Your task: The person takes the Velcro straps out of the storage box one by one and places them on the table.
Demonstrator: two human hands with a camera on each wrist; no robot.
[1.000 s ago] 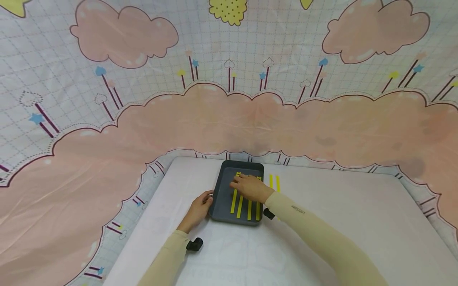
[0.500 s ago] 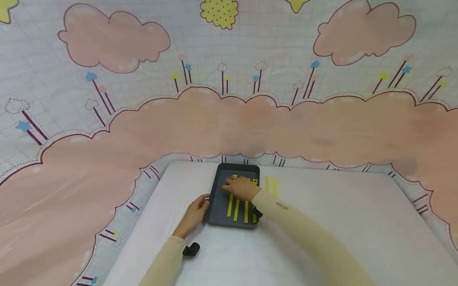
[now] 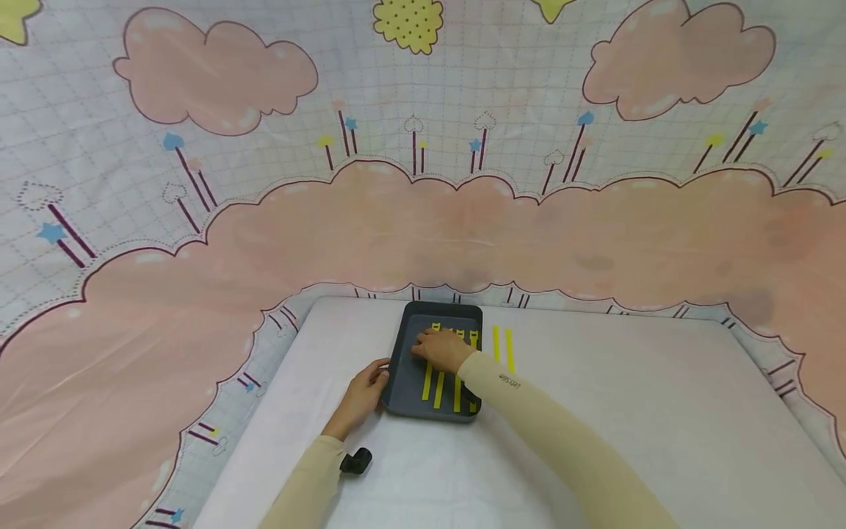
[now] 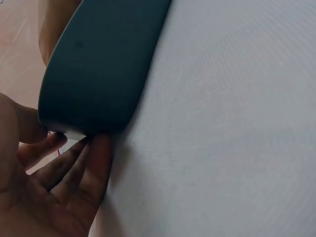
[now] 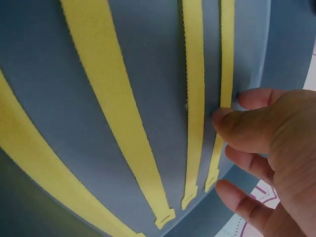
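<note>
A dark grey tray (image 3: 406, 378) lies on the white table, holding several yellow hook-and-loop cable ties (image 5: 118, 98), roughly side by side with their slotted heads at the far end. My left hand (image 3: 360, 395) is at the tray's left side, fingertips against its outer wall and thumb up at the rim (image 4: 94, 64). Inside the tray, my right hand (image 3: 441, 350) pinches the leftmost cable tie (image 5: 227, 54); its thumb (image 5: 242, 128) covers part of the strap. That hand hides the middle of the ties in the head view.
Two more yellow cable ties (image 3: 510, 351) lie on the table (image 3: 628, 389) just right of the tray. A small black wrist camera (image 3: 357, 461) sits by the left sleeve. Behind the table hangs a curtain (image 3: 502, 235) printed with clouds.
The right hand has shifted slightly nearer the tray's left side, with the forearm drawn left over the tray's right edge. The left hand stays at the tray's side.
</note>
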